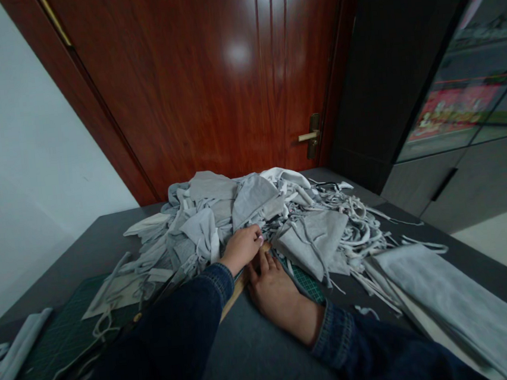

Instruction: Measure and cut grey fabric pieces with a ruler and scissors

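Observation:
My left hand (pixel 243 248) is closed at the near edge of a heap of grey and white fabric scraps (pixel 210 203). What sits between its fingers is too small to make out. Just below and to the right, my right hand (pixel 277 289) lies with its fingers stretched forward on the far end of a narrow wooden strip (pixel 235 293). That strip runs back toward me beneath my left wrist, partly hidden by the sleeve. A green cutting mat (pixel 310 285) shows beside my right hand.
Tangled grey fabric strips (pixel 362 221) spread right of the heap. Long folded grey cloth (pixel 465 301) lies at the table's right. More cutting mat (pixel 57 346) and rolled pale material (pixel 16 359) are at left. Behind the dark table (pixel 92 244) stands a wooden door (pixel 207 81).

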A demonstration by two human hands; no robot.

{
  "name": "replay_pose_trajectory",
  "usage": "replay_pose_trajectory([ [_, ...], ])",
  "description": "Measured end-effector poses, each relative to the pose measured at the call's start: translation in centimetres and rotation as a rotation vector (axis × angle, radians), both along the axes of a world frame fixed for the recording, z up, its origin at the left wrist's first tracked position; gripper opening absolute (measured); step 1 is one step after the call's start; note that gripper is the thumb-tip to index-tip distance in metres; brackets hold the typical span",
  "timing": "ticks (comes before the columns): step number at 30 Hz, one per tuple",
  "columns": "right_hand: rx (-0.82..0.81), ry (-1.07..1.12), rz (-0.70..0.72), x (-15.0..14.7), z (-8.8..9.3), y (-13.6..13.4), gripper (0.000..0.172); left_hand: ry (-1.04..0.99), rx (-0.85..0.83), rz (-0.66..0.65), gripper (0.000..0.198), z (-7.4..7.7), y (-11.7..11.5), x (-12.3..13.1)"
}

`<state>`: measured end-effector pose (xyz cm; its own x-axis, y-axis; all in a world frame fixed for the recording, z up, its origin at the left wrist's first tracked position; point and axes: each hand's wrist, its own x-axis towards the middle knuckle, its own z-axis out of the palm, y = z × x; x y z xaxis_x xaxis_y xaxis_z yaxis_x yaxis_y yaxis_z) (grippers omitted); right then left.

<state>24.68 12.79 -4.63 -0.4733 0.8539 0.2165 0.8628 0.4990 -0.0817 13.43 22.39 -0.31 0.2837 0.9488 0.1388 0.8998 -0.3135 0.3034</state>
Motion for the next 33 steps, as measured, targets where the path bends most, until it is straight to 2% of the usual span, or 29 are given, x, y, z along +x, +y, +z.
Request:
replay_pose_trajectory([
  [9,-0.015,-0.041,0.036,0.1,0.3,-0.1,0.056,0.057,0.026,-0.013,0.015,0.1,-0.3,0.9],
  [14,-0.038,-0.071,-0.002,0.0,0.6,-0.3,0.059,0.082,0.025,-0.035,0.014,0.2,-0.1,0.9],
  [22,0.023,-0.039,0.018,0.2,-0.2,-0.2,0.052,0.103,0.024,-0.047,0.016,0.6,0.1,1.3],
  [33,0.062,-0.114,0.027,0.3,0.1,-0.4,0.058,0.130,-0.005,-0.084,0.009,0.9,-1.1,-0.4],
])
